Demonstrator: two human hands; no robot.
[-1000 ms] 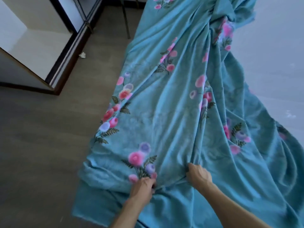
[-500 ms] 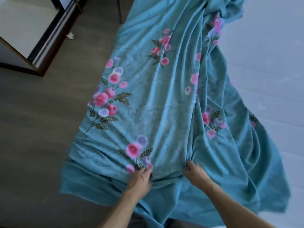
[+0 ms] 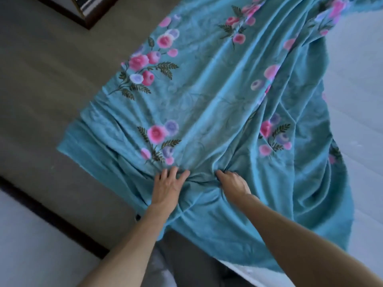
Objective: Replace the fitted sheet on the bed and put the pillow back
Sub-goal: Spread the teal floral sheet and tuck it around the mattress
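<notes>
Both hands are on the sheet (image 3: 217, 96) at the near edge of the bed. The left hand (image 3: 169, 188) lies mostly flat on the cloth, fingers (image 3: 165, 175) slightly apart, with the thumb pressed into a bunch of fabric. The right hand (image 3: 233, 183) sits just beside it, fingers curled together and clamped on a gathered fold, with creases fanning out from the grip. Between the two hands the cloth is pinched into a tight ridge.

The sheet is teal with pink and lilac flowers and dark green leaves. It runs from the hands to the far side, draped in long folds, its left edge hanging over the grey floor (image 3: 41, 90). To the right, the bare pale mattress (image 3: 356, 79) shows, uncovered from the far right down to the near right corner, where the sheet's loose hem lies in a heap of wrinkles.

Both forearms are bare and reach in from the near edge. At far left a dark-framed piece of furniture (image 3: 87, 19) stands on the floor. At near left a dark strip (image 3: 51, 214) borders a pale surface; what that is cannot be told.
</notes>
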